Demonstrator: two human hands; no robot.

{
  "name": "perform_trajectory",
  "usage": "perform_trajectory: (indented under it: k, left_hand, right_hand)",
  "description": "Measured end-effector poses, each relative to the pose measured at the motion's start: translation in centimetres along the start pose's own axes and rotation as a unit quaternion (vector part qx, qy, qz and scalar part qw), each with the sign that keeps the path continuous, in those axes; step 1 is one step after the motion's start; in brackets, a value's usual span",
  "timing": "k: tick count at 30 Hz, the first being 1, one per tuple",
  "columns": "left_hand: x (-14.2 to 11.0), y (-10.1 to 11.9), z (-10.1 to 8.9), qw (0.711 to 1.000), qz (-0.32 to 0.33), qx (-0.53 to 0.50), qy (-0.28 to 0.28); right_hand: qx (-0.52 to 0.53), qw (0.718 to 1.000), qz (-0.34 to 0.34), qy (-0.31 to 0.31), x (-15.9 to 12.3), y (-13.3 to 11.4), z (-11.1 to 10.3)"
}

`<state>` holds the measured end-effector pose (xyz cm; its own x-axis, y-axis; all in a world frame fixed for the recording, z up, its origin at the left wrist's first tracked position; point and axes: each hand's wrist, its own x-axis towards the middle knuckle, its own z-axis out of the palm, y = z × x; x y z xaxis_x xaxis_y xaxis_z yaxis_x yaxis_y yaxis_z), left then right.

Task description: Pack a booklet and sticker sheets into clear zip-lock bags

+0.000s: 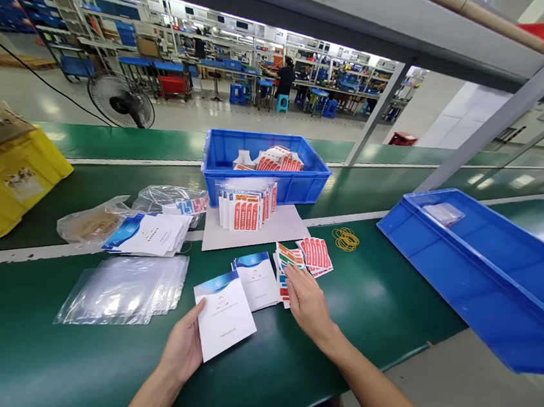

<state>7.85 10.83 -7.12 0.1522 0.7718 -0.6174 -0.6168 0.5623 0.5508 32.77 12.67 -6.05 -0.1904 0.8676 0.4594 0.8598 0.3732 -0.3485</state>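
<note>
My left hand grips the near edge of a white booklet with a blue corner, holding it just over the green table. My right hand lies flat with fingers stretched out on a small stack of colourful sticker cards. A second stack of booklets lies between the two hands. Red-and-white sticker sheets sit just beyond my right hand.
A pile of clear plastic bags lies at left, with more booklets behind it. A blue bin holds red packets; bundled packets stand on a white sheet. Rubber bands, a tilted blue tray, a yellow bin.
</note>
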Motion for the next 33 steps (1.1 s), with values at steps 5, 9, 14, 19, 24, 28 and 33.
perform_trajectory:
  k: [5, 9, 14, 19, 24, 28, 33]
  left_hand:
    - [-0.5, -0.5, 1.1, 0.996, 0.005, -0.052, -0.076]
    - [-0.9, -0.4, 1.2, 0.999, -0.008, -0.022, -0.036]
    - [-1.2, -0.1, 0.7, 0.999, -0.007, 0.027, 0.031]
    - [-1.3, 0.1, 0.6, 0.996, -0.043, 0.048, 0.062]
    - [-0.8, -0.2, 0.6, 0.994, -0.045, 0.059, 0.076]
    - [-0.7, -0.2, 0.7, 0.993, -0.040, 0.072, 0.084]
    - [-0.6, -0.2, 0.7, 0.992, -0.043, 0.079, 0.085]
  right_hand:
    - [0.060, 0.985, -0.158, -0.013, -0.6, -5.8, 0.3]
    - [0.103, 0.947, -0.261, -0.156, -1.3, -8.1, 0.7]
    - [0.036, 0.976, -0.175, -0.122, 1.1, -1.1, -1.7]
    - [-0.095, 0.982, -0.071, -0.148, 2.5, 9.5, -4.4]
    - [-0.085, 0.974, -0.033, -0.207, 2.0, 14.2, -3.7]
    - [-0.072, 0.978, -0.028, -0.195, 1.9, 14.9, -3.0]
    - [-0.068, 0.978, -0.028, -0.196, 2.0, 15.5, -3.1]
